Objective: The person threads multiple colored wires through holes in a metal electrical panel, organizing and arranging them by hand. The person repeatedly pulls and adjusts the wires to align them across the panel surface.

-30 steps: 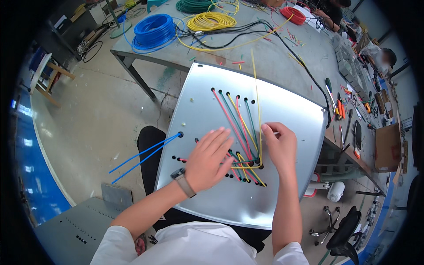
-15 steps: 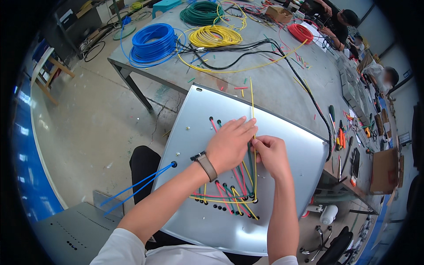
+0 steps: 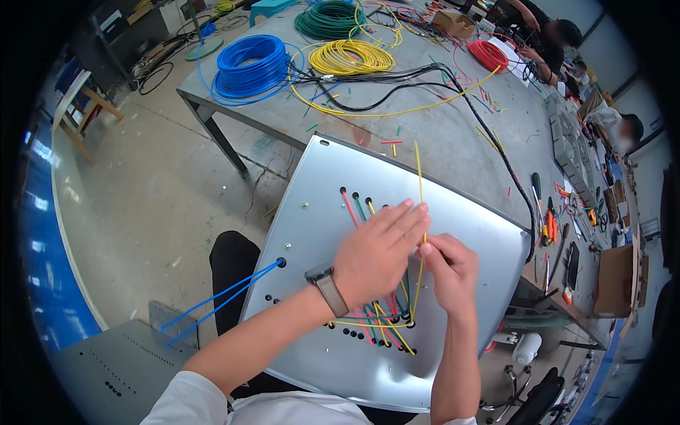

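Note:
A silver metal panel is propped against the table edge in front of me, with red, green and yellow wires threaded through its small black-ringed holes. My right hand pinches a yellow wire between thumb and forefinger; the wire's free end points up toward the table. My left hand lies over the panel with its fingers stretched out, fingertips against the same wire, and hides the middle of the threaded wires. Two blue wires come out of a hole at the panel's left side.
Coils of blue, yellow, green and red wire lie on the grey table. A black cable crosses toward the panel. Hand tools, including a screwdriver, lie on the right. Other people work at the far right.
Both hands have shifted right and a little down, and the yellow wire's upper end has swung right with them. A hole with a yellow wire now shows above my left hand.

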Tool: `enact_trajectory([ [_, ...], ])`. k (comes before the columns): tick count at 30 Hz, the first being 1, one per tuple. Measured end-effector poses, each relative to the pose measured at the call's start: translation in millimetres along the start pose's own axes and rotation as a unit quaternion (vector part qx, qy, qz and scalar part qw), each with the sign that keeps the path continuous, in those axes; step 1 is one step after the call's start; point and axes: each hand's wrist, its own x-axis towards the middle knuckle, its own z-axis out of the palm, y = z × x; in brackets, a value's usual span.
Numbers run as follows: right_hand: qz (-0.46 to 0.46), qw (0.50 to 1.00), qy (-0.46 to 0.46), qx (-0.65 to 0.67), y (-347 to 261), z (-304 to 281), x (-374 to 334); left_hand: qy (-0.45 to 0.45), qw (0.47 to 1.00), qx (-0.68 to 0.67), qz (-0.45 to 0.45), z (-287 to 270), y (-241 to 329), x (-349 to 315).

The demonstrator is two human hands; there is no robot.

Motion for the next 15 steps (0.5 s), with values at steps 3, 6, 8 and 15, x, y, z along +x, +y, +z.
enact_trajectory([
  [3,-0.103,0.992,-0.007,-0.068,-18,-14,-31,0.046,0.997,-0.062,-0.005,-12,43,-7],
  [6,-0.163,0.983,-0.003,-0.087,-33,-21,-62,0.065,0.994,-0.081,-0.023,-26,87,-20],
  [8,-0.181,0.98,-0.006,-0.088,-40,-25,-76,0.07,0.995,-0.069,-0.03,-31,103,-26],
  [15,-0.158,0.984,-0.012,-0.081,-41,-20,-76,0.093,0.993,-0.057,-0.036,-32,102,-31],
])
